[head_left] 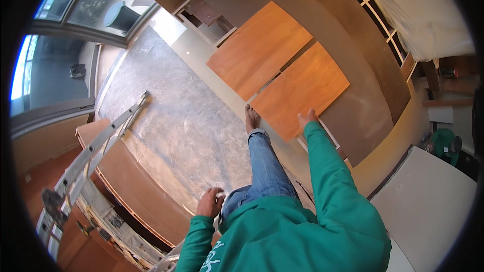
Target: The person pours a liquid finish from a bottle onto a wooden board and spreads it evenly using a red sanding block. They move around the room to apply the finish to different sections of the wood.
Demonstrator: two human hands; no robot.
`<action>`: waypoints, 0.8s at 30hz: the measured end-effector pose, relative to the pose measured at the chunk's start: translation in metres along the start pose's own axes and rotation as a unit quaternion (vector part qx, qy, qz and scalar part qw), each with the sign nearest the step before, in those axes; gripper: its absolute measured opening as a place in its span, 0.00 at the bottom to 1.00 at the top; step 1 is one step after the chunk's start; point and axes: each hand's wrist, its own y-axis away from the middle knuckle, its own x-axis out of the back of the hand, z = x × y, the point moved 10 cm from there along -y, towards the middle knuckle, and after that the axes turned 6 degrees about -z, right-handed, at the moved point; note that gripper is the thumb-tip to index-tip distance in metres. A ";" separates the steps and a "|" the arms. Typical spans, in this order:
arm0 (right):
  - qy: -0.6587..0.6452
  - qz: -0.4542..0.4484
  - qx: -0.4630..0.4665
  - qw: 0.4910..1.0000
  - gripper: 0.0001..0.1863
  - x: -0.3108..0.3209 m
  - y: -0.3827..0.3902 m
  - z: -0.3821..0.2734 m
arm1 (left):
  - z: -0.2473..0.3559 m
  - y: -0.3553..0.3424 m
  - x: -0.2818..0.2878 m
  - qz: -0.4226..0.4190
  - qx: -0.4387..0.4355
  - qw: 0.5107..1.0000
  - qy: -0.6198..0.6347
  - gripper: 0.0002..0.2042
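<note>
Two orange-brown wooden panels, the farther one (259, 48) and the nearer one (302, 90), lie side by side with a narrow dark gap between them. My right arm is stretched forward, and my right hand (307, 117) grips the nearer panel's right edge. Part of its fingers is hidden behind the sleeve and the edge. My left hand (210, 201) hangs beside my thigh, fingers loosely bent and a little apart, with nothing in it. My bare foot (251, 118) is close to the panels' near corners.
To the left an aluminium ladder (96, 143) leans across a brown board (146, 181). Beyond the dusty grey floor (171, 95) are glass panes (55, 70). An open cabinet frame (206, 20) adjoins the farther panel. At right stand a pale tabletop (428, 201) and plastic sheeting (413, 10).
</note>
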 end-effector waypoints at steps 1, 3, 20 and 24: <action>-0.019 0.011 -0.021 1.000 0.46 0.016 -0.033 -0.021 | -0.010 -0.005 -0.002 -0.023 0.030 0.999 0.031 0.12; 0.029 0.067 0.032 0.997 0.47 0.053 -0.092 -0.074 | -0.030 -0.010 0.000 -0.050 0.071 0.995 0.057 0.11; 0.222 0.035 -0.048 0.973 0.44 0.126 -0.315 -0.214 | -0.063 -0.044 0.106 -0.098 0.300 0.947 0.058 0.09; 0.262 -0.004 -0.007 0.965 0.39 0.095 -0.317 -0.195 | -0.059 -0.059 0.113 -0.094 0.291 0.949 0.069 0.09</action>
